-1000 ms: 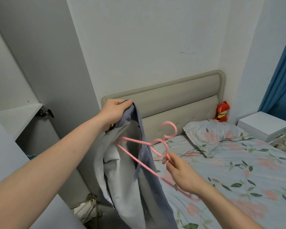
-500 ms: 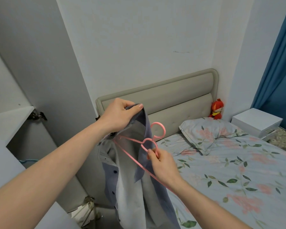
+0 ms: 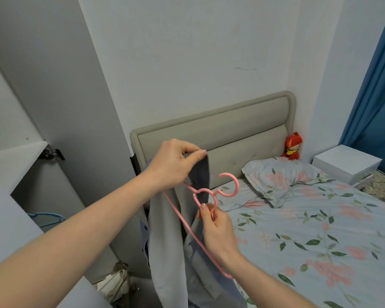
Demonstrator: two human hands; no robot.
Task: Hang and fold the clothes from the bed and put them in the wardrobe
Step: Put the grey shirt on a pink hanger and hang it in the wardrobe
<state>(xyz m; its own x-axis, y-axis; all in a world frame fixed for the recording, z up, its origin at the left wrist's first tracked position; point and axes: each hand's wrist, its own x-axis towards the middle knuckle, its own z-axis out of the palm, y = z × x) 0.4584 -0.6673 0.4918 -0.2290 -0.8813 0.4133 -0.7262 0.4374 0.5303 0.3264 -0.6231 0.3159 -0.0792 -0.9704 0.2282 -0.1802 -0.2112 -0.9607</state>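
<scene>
At the centre of the frame, the left hand pinches the top edge of a grey-blue shirt between thumb and curled fingers, holding it up in front of the headboard. Just below and to the right, the right hand pinches the neck of a pink hanger between thumb and forefinger, the other fingers curled underneath. One arm of the hanger runs up to the left, inside the shirt's open neck; the other slants down past the right wrist. Its hook points up and to the right, free of the cloth. The shirt hangs limp down to the bottom edge, dark buttons showing along its left side. To the right lies the bed with a flowered sheet and pillow, a red plush toy in the corner beside a white nightstand, and a blue curtain at the far right. At left stands the open wardrobe, with a blue hanger low inside.
</scene>
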